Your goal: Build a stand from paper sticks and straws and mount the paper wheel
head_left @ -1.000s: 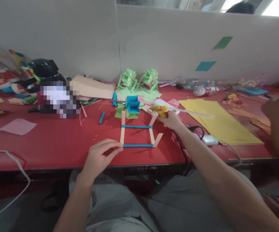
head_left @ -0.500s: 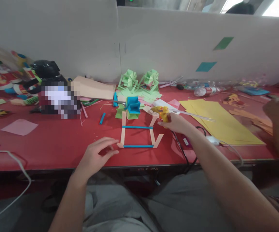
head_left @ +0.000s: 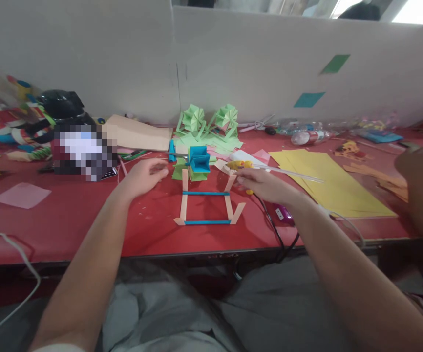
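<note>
A frame of peach paper strips with two blue crossbars (head_left: 207, 222) rests on the red table. My left hand (head_left: 144, 178) is left of its upper end, fingers loosely curved and apart; the spot where a short blue paper roll lay is hidden by it. My right hand (head_left: 263, 185) is at the frame's upper right strip, fingers stretched, nothing visibly gripped. Just beyond those fingers lies a yellow hot glue gun (head_left: 239, 165) with a clear glue stick (head_left: 292, 173) out of its back. A folded blue paper piece (head_left: 199, 160) sits behind the frame.
Two green folded-paper figures (head_left: 226, 120) stand at the back. Yellow sheets (head_left: 328, 183) spread to the right, near a plastic bottle (head_left: 308, 137) and another person's arm (head_left: 422, 190). A purple power socket (head_left: 283, 214) with cables is by the front edge. Pink paper (head_left: 23, 194) lies left.
My left hand has moved forward from the frame's near left corner to where the short blue roll lay. My right hand has let go of the glue gun and shifted slightly nearer the frame.
</note>
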Motion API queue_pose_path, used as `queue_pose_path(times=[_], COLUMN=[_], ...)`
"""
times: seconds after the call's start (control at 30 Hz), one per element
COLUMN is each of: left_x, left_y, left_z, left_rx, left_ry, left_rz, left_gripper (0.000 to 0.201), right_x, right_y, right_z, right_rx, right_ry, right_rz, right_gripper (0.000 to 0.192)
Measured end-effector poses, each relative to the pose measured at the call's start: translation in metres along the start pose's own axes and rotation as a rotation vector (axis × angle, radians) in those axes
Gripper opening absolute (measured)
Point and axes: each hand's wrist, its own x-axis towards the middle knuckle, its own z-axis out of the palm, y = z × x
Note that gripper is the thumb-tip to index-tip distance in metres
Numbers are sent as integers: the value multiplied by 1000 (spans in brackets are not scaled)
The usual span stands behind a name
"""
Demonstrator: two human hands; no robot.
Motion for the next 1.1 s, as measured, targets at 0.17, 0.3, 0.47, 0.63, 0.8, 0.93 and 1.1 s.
queue_pose_path(times=[0.17, 0.3, 0.47, 0.63, 0.8, 0.93, 1.1], left_x=[28, 28, 33, 35, 31, 24, 9], left_y=[0, 0, -7, -6, 6, 19, 28], left_z=[22, 32, 40, 44, 37, 30, 28], left_rx=[-106, -177, -316, -572, -756, -787, -743], left_ry=[-18, 32, 78, 153, 216, 221, 200], left_rz=[12, -1, -33, -58, -18, 84, 171], left_gripper=[40, 39, 41, 44, 43, 35, 27], right_x=[13, 12, 12, 12, 12, 9, -2], right_y=[11, 20, 23, 18, 16, 13, -1], right_z=[21, 23, 21, 23, 18, 12, 7], right_rx=[376, 434, 431, 401, 137, 243, 492], right_ry=[2, -114, -103, -85, 105, 203, 278], right_rz=[65, 137, 162, 109, 74, 22, -45], right_gripper=[26, 11, 11, 12, 22, 23, 34])
